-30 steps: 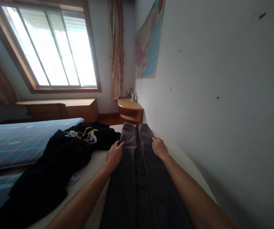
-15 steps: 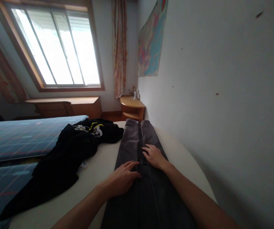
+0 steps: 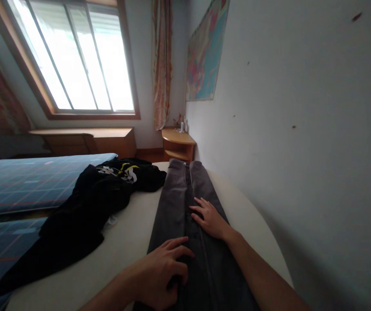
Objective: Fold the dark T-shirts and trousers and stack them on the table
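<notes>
A long dark grey garment (image 3: 172, 196) lies lengthwise on a cream surface (image 3: 133, 220) with a rounded edge. Its two sides are folded inward, leaving a darker strip down the middle and a small pale tag at the far end; its exact kind I cannot tell. My right hand (image 3: 209, 219) rests on the right fold, fingers spread towards the middle strip. Nearer to me, my left hand (image 3: 162, 270) is over the left part, its fingers apart and slightly bent, the index stretched to the middle. Neither hand holds anything. The near end of the garment runs out of view.
A crumpled black garment (image 3: 88, 207) with a white and yellow print lies to the left, partly over blue checked mattresses (image 3: 43, 183). On the right rises a white wall (image 3: 285, 86). A corner shelf (image 3: 179, 137) and a low wooden desk (image 3: 114, 134) stand beyond, under a window.
My left hand has moved back towards me along the grey garment, its fingers spreading. My right hand has shifted slightly nearer, with fingers spread wider. The view has tilted slightly down.
</notes>
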`<state>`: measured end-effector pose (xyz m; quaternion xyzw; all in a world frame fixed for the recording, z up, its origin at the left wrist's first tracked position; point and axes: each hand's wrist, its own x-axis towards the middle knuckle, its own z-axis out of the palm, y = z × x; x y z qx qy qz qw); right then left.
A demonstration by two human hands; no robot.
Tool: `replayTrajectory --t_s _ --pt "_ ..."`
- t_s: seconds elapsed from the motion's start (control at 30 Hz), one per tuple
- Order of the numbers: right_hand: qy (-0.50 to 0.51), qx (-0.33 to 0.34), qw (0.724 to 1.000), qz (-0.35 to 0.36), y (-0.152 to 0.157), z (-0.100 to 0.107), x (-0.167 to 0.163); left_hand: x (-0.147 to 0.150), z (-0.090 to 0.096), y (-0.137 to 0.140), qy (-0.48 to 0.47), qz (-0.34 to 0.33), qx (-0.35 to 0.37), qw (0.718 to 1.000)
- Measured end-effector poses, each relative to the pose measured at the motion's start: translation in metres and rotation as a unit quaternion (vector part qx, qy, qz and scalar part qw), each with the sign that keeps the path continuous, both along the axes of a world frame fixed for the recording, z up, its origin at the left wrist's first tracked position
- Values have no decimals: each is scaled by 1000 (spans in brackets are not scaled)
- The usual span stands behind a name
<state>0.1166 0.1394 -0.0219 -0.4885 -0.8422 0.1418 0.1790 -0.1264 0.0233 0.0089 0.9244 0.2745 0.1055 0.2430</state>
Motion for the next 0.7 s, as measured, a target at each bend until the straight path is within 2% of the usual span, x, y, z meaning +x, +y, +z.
replayTrajectory --t_s 0.2,0.3,0.43,0.57,0.7 --pt "-46 4 997 61 -10 7 -4 4 13 -3 -63 -6 -18 998" --pt "-45 5 998 48 -12 7 -7 7 14 -5 -78 -3 -1 997" --pt "-18 -14 999 23 -8 1 -10 11 8 -6 -45 -17 32 998" --pt "9 -24 1000 -2 3 -6 -12 13 7 -7 -33 -34 48 998" --pt "42 -24 998 -28 20 -4 -19 13 6 -8 -18 -37 40 998"
